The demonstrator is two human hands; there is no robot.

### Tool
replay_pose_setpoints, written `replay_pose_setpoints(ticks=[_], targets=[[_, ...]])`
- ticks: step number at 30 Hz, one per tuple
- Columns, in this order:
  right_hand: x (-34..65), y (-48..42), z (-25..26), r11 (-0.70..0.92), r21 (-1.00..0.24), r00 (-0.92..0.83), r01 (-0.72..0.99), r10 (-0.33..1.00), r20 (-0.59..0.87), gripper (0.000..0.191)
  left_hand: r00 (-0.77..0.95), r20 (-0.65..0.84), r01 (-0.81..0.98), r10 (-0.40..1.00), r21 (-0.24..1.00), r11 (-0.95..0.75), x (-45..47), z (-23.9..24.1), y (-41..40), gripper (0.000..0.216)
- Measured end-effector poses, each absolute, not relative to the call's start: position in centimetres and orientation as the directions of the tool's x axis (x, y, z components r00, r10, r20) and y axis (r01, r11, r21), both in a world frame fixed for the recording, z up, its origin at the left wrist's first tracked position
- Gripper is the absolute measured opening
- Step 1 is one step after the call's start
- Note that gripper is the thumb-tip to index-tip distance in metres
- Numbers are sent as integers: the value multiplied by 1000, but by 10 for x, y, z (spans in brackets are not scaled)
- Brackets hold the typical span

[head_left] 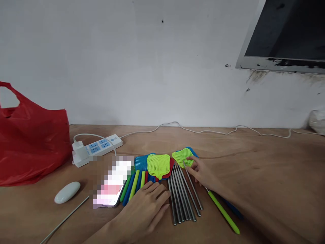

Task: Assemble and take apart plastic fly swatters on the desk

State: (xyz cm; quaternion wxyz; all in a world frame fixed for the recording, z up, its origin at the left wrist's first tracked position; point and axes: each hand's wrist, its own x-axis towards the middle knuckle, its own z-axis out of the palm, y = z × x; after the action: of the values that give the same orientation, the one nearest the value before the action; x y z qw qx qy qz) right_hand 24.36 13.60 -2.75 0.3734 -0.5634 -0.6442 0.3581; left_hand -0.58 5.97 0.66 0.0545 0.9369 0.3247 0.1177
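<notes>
My right hand has its thumb and forefinger pinched on the upper end of a thin metal rod, over a yellow-green mesh fly swatter head. Several more metal rods lie side by side to its left. My left hand rests with loosely bent, slightly parted fingers between the rods and several coloured handles, partly covering the handles. Behind it are stacked swatter heads, a yellow-green one on top, with blue and red ones under it. A swatter with a yellow-green handle lies under my right forearm.
A lit phone lies left of the handles. Further left are a white oval object, a white power strip with a plugged-in charger, and a red plastic bag. A white cable runs along the wall.
</notes>
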Motion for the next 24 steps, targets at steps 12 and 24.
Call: replay_pose_setpoints(ticks=[12, 24], targets=[[241, 114, -37, 275, -791, -224, 546, 958, 178, 20, 748, 203, 591, 631, 227, -774, -8, 2, 59, 32], [238, 99, -43, 112, -899, -224, 423, 974, 15, 35, 739, 220, 613, 637, 171, -771, -9, -5, 57, 38]])
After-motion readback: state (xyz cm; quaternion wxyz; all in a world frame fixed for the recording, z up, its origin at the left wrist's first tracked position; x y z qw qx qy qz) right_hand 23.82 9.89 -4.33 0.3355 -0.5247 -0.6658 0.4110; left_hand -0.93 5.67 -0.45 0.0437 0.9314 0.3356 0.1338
